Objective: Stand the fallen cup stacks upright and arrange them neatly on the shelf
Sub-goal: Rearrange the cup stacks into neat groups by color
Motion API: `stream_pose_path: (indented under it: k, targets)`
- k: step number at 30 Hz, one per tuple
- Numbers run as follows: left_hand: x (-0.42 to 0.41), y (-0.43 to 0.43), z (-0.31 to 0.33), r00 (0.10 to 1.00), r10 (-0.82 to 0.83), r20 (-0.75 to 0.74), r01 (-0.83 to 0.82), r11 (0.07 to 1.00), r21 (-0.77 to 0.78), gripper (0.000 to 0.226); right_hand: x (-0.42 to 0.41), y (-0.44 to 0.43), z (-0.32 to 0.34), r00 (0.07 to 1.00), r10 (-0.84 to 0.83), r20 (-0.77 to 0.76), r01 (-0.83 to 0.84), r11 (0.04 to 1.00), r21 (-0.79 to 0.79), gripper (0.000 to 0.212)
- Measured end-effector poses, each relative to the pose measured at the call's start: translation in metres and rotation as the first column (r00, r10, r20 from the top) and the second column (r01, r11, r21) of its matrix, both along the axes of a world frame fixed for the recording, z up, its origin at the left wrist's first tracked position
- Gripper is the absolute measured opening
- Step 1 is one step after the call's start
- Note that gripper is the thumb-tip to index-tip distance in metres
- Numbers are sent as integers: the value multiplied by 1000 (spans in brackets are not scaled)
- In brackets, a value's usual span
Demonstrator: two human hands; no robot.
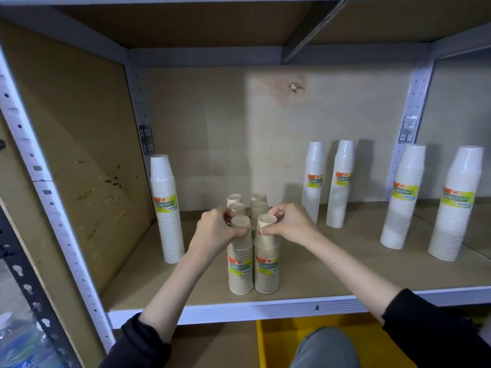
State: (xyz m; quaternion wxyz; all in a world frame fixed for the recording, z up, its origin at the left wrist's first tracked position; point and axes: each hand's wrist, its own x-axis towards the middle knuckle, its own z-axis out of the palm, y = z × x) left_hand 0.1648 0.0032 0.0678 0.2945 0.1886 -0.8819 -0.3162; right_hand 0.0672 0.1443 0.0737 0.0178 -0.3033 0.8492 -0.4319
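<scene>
Several brown cup stacks stand upright in two rows at the middle of the shelf. My left hand grips the top of the front left brown stack. My right hand grips the top of the front right brown stack. Both front stacks rest on the shelf board, touching each other. Behind them more brown stacks show only their tops. A tall white stack stands at the left. Two white stacks stand at the back right, and two wider white stacks stand at the far right.
The shelf's left side panel and its perforated metal post close off the left. The upper shelf board hangs overhead. Below the shelf's front rail sits a yellow bin, beside my knee.
</scene>
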Motion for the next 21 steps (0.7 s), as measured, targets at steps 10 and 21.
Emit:
stream_pose_path:
  k: [10, 21]
  targets:
    - [1, -16, -8, 992, -120, 29, 118, 991, 63, 54, 0, 6, -40, 999, 21, 48, -20, 1000, -10, 46]
    - [6, -22, -33, 957, -178, 230, 175, 984, 32, 59, 5, 10, -69, 999, 14, 46, -14, 1000, 4, 53]
